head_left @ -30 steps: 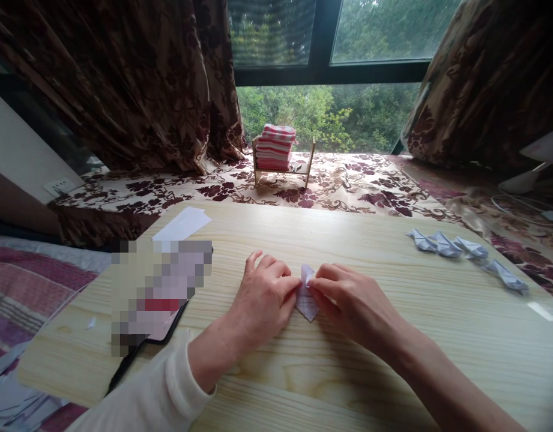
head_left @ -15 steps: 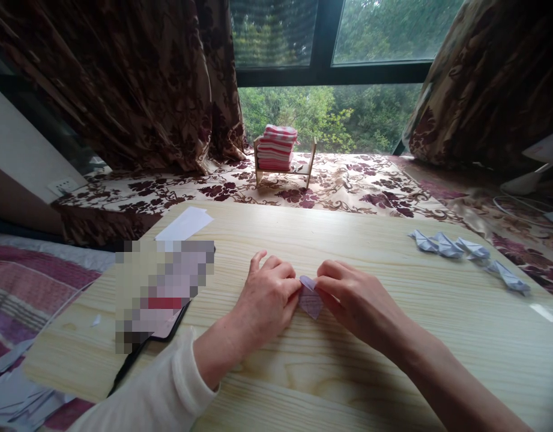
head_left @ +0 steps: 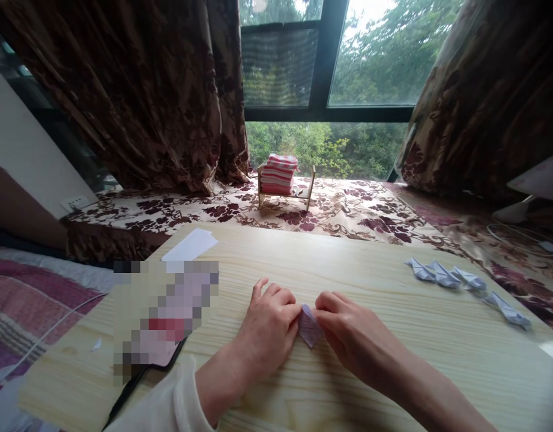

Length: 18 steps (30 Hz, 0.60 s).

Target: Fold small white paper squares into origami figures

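Note:
A small piece of folded paper point(head_left: 308, 330), pale purple-white with faint lines, is held just above or on the wooden table point(head_left: 258, 252). My left hand point(head_left: 271, 321) pinches its left edge, thumb and index finger closed. From the other side my right hand point(head_left: 348, 327) grips the right edge, fingers curled. The top of the paper is bent between the fingertips, and its lower point faces me. Both hands partly cover the paper.
Several folded white paper pieces point(head_left: 468, 279) lie at the table's right. On the left are white paper strips point(head_left: 190, 245), a pixelated phone-like device point(head_left: 168, 324) and a paper scrap point(head_left: 96, 344). Striped cloths point(head_left: 278, 174) sit on a small wooden stand by the window.
The view has tilted up, so everything sits lower in the picture. Both hands keep their grip on the paper, whose top fold looks slightly narrower.

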Available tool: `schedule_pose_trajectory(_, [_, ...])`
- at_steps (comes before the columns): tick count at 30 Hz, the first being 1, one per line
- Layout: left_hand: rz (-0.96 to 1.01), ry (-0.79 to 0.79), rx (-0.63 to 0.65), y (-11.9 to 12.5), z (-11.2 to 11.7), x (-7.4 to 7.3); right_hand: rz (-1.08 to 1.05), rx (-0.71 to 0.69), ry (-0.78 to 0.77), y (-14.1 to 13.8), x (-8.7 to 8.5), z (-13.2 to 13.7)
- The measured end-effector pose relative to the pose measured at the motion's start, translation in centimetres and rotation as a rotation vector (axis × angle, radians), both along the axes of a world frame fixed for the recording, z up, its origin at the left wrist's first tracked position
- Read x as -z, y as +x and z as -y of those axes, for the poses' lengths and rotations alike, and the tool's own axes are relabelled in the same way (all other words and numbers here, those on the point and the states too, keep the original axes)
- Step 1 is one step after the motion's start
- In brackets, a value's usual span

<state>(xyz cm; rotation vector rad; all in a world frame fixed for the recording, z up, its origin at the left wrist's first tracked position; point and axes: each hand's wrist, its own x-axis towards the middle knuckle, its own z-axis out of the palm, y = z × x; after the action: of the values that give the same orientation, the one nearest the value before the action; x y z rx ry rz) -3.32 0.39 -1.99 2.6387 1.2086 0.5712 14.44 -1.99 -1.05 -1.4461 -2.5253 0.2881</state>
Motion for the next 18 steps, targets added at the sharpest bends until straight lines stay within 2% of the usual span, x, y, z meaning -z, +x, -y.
schedule_pose_trajectory(4, [0.025,-0.015,-0.007,-0.1,0.0,0.1,0.003,0.024,0.000,-0.5,-0.1,0.0])
schedule_pose_trajectory(11, [0.057,0.013,-0.021,-0.5,0.0,0.5,-0.110,0.047,0.081,-0.6,1.0,0.2])
schedule_pose_trajectory(18, [0.065,0.056,-0.013,-0.8,0.0,0.5,-0.145,0.025,0.087,-0.4,1.3,0.4])
